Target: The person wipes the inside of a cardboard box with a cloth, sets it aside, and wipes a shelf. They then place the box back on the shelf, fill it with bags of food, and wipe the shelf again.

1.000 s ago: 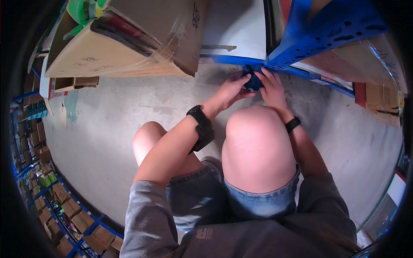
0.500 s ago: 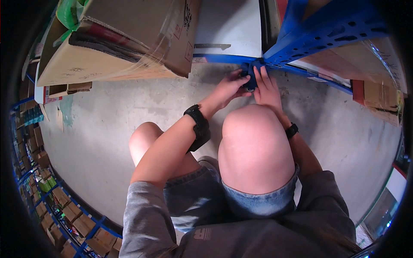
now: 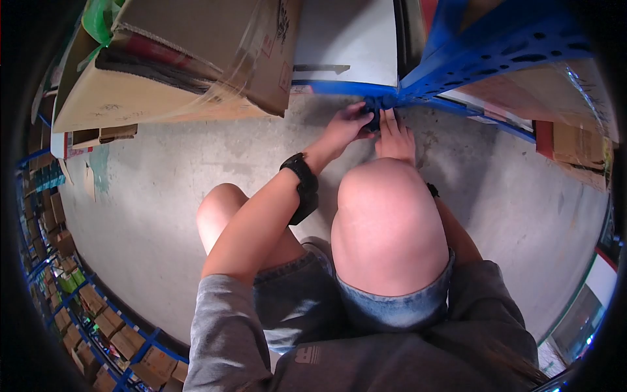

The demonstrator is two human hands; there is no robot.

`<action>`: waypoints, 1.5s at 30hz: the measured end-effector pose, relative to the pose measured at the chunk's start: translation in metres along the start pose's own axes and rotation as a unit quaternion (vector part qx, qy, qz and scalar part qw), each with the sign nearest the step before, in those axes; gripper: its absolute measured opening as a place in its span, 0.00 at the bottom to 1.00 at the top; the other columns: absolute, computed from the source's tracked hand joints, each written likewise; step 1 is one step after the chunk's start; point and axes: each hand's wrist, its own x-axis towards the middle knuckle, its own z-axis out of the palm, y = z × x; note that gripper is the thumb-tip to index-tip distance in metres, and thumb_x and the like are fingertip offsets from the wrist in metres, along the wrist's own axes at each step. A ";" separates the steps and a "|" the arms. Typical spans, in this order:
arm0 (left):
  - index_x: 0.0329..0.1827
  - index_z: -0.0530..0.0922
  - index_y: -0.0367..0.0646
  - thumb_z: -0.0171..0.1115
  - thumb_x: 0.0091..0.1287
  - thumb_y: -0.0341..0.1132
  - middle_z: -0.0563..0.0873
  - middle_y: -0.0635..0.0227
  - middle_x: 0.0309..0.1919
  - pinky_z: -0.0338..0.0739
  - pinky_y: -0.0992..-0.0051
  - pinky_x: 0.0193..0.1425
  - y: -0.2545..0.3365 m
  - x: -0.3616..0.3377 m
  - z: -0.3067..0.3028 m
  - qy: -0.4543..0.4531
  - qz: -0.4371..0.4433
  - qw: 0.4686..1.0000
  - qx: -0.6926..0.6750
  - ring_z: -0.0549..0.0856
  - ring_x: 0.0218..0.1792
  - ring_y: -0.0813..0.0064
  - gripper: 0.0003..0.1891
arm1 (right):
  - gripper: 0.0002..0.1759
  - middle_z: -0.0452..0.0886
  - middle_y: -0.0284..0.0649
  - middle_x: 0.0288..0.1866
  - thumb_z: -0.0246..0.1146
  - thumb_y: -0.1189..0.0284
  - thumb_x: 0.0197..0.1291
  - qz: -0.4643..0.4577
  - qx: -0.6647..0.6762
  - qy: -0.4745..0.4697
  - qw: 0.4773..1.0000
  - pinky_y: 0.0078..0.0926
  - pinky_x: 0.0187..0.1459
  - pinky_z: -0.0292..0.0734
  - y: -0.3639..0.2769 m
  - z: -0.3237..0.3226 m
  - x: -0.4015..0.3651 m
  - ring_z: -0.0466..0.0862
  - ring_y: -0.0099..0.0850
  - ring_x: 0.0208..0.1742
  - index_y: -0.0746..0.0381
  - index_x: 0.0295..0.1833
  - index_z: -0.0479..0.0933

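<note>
Nearest the camera are the grey sleeves and denim shorts of a squatting person, whose raised knee (image 3: 390, 225) fills the middle of the frame. The left forearm runs past the knee, a black wristband (image 3: 302, 188) on its wrist. A second ago the matching band on the right wrist was in plain sight. Now only a sliver of it shows at the knee's right edge, because both arms have reached further up the frame.

Just above the knee, the left hand (image 3: 345, 127) and right hand (image 3: 394, 136) have drawn closer together and moved towards the foot of the blue rack (image 3: 496, 49). The dark blue piece (image 3: 373, 121) between them was clearly visible a second ago and is now mostly covered. It sits low against the rack's foot, just above the concrete floor (image 3: 163, 170). By the look of it, the handling has moved from the open floor right up to the rack.

The left hand's fingers are curled around the piece from the left. The right hand lies flat, fingers straight and side by side, pointing up the frame with their tips touching it. I cannot tell whether the piece is fixed to the rack.

Further off, at upper left, is a taped cardboard box (image 3: 176, 72).
</note>
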 end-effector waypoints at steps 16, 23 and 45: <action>0.47 0.70 0.44 0.56 0.59 0.39 0.78 0.68 0.33 0.73 0.83 0.28 0.012 -0.012 0.006 -0.004 -0.132 0.991 0.037 0.77 0.25 0.77 0.15 | 0.26 0.61 0.46 0.55 0.57 0.73 0.51 0.021 0.279 0.080 0.957 0.39 0.45 0.72 0.005 -0.050 -0.009 0.72 0.48 0.48 0.49 0.58 0.63; 0.47 0.71 0.45 0.57 0.58 0.39 0.78 0.69 0.36 0.72 0.82 0.34 0.018 -0.009 0.002 -0.005 -0.064 0.998 -0.019 0.79 0.32 0.76 0.15 | 0.28 0.64 0.36 0.54 0.54 0.74 0.50 -0.016 0.058 0.090 0.994 0.34 0.44 0.71 0.003 -0.042 0.010 0.75 0.39 0.44 0.45 0.59 0.62; 0.50 0.70 0.46 0.55 0.59 0.35 0.78 0.70 0.35 0.72 0.83 0.35 0.018 -0.017 -0.002 0.029 -0.053 0.991 0.117 0.78 0.31 0.80 0.15 | 0.31 0.64 0.40 0.57 0.54 0.74 0.49 0.047 0.041 -0.007 0.998 0.42 0.47 0.64 0.001 -0.041 0.006 0.71 0.38 0.50 0.47 0.62 0.59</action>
